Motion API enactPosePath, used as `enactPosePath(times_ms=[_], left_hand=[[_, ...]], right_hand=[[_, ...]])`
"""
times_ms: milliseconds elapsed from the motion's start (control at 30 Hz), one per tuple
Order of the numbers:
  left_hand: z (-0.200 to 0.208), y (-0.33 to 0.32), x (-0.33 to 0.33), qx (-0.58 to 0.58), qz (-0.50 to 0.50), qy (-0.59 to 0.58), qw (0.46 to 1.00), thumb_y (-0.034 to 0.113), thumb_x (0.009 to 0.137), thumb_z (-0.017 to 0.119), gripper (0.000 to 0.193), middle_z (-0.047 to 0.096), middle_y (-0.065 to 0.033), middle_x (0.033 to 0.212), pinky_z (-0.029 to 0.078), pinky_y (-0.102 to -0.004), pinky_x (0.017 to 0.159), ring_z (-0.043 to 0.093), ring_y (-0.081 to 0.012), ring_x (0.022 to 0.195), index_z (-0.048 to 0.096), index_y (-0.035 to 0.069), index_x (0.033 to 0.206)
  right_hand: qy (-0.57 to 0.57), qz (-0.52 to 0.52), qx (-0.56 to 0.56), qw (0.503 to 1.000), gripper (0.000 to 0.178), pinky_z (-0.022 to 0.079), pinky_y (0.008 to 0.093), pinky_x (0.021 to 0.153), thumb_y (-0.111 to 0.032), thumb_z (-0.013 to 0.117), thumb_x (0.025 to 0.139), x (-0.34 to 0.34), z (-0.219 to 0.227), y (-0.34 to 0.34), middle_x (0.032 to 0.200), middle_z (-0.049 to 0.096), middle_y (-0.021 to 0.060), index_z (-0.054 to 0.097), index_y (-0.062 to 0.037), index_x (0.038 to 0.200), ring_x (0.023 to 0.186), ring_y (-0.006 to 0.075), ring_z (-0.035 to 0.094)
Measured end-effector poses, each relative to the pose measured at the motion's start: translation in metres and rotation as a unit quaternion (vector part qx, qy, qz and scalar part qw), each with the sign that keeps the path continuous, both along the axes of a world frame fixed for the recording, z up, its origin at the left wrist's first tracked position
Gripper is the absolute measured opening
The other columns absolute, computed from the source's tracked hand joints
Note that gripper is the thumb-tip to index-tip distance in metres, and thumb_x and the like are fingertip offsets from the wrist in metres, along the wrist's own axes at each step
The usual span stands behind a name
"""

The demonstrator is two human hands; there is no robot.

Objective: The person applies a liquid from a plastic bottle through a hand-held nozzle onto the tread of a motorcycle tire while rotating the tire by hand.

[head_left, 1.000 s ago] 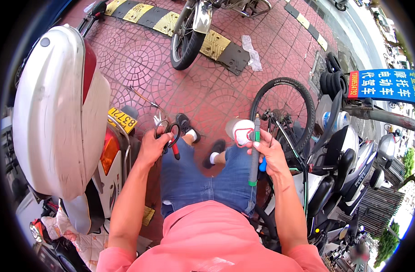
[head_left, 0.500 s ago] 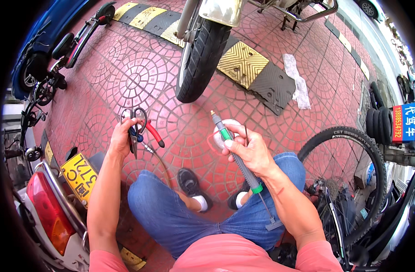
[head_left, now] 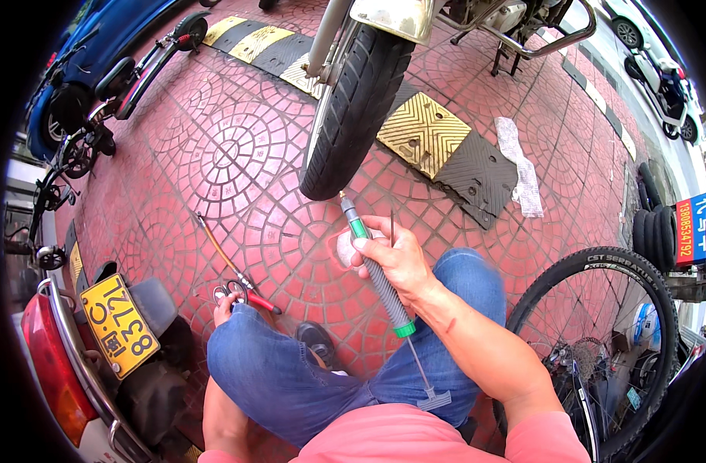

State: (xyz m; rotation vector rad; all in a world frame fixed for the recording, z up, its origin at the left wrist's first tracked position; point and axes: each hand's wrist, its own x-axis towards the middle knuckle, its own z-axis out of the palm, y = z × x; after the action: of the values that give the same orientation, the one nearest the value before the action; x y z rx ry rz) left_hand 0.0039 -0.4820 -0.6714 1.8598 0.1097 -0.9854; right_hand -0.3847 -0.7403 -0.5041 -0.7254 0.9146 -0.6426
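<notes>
My right hand is wrapped round a slim grey and green hand pump. Its brass tip points up toward the motorcycle tyre, while its rod and T-shaped handle slant down over my lap. A thin dark rod sticks up from the same hand, and a pale round object shows behind the fingers. Beside my left knee, my left hand is closed on black-handled scissors, its fingers partly hidden. Red-handled pliers and an amber hose with metal ends are next to it.
A bicycle wheel stands at my right. At left is a scooter's rear with a yellow plate. A black and yellow speed bump crosses the red paving near a pale crumpled strip. Spare tyres stand far right.
My left hand has dropped down beside my left knee with the scissors. The hose now stretches away across the paving. My right hand and the pump have shifted slightly left and down.
</notes>
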Motion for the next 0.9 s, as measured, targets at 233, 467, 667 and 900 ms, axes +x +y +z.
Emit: enactPosePath(times_ms=[233,467,667,900], left_hand=[[-0.011,0.044,-0.017,0.030,0.045,0.027,0.998,0.017,0.095,0.065,0.020,0.071,-0.0083,0.087,0.060,-0.0336,0.063,0.070,-0.0184,0.073,0.071,0.000,0.105],[-0.008,0.053,-0.025,0.041,0.050,0.038,0.997,0.014,0.095,0.063,0.018,0.071,-0.0081,0.087,0.059,-0.0329,0.064,0.069,-0.0183,0.073,0.071,0.000,0.103],[-0.006,0.053,-0.021,0.042,0.049,0.039,0.997,0.012,0.094,0.062,0.016,0.071,-0.0079,0.087,0.059,-0.0323,0.065,0.069,-0.0181,0.073,0.071,0.000,0.102],[-0.005,0.053,-0.021,0.041,0.055,0.044,0.997,0.009,0.094,0.060,0.015,0.071,-0.0076,0.087,0.058,-0.0317,0.066,0.068,-0.0180,0.074,0.070,0.000,0.100]], right_hand=[[0.132,0.103,-0.060,0.984,0.063,0.054,0.0323,0.068,-0.033,0.076,0.093,-0.008,0.012,-0.005,0.083,0.073,0.0109,0.057,0.0055,0.138,0.074,0.0141,0.069],[0.382,0.162,-0.246,0.876,0.052,0.055,0.0500,0.079,-0.042,0.073,0.090,-0.027,0.024,-0.012,0.084,0.075,0.0184,0.069,-0.0024,0.123,0.085,0.0390,0.074],[0.375,0.175,-0.213,0.885,0.051,0.055,0.0491,0.080,-0.043,0.072,0.091,-0.031,0.038,-0.017,0.086,0.076,0.0154,0.070,-0.0024,0.121,0.085,0.0366,0.074],[0.270,-0.015,-0.191,0.944,0.046,0.053,0.0407,0.081,-0.037,0.061,0.096,-0.042,0.012,-0.022,0.112,0.074,0.0136,0.069,0.0008,0.120,0.097,0.0232,0.069]])
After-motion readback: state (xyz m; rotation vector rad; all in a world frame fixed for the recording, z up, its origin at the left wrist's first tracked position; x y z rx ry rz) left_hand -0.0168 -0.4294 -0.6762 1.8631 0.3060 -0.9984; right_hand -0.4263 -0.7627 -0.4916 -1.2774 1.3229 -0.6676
